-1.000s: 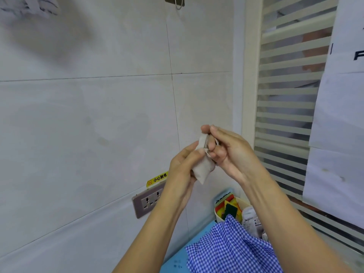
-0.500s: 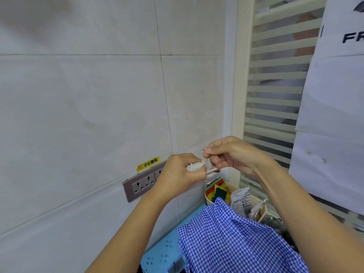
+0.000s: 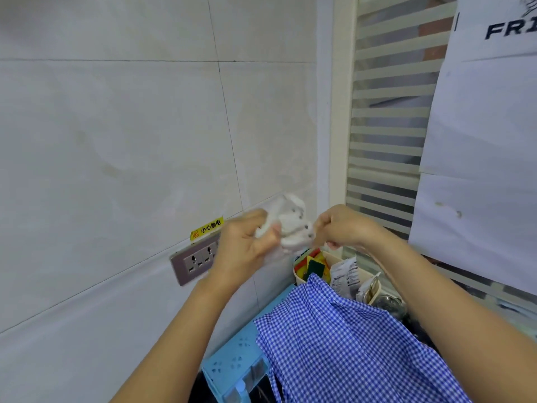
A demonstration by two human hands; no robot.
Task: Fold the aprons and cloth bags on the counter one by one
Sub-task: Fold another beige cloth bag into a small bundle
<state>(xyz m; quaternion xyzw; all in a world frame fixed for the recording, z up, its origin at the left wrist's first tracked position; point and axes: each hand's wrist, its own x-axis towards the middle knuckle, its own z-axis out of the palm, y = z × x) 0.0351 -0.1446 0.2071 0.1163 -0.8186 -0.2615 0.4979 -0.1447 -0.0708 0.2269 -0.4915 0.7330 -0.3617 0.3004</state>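
Blue-white gingham apron (image 3: 348,344), soft and creased, heaped below-right of wall socket (image 3: 200,258). Your left hand (image 3: 244,245), just right of socket, fingers curled round scrunched white cloth bag (image 3: 290,225), lumpy, blurred. Your right hand (image 3: 343,228), farther right of socket, pinches bag's edge.

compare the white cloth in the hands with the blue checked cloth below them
Colour: the white cloth is pale, while the blue checked cloth has blue and white checks. Size: the white cloth is a small bunch; the blue checked cloth shows far more fabric. State: the left hand grips the white cloth and the right hand pinches its edge, while the blue checked cloth lies loose with no hand on it. Both are crumpled, unfolded fabric.
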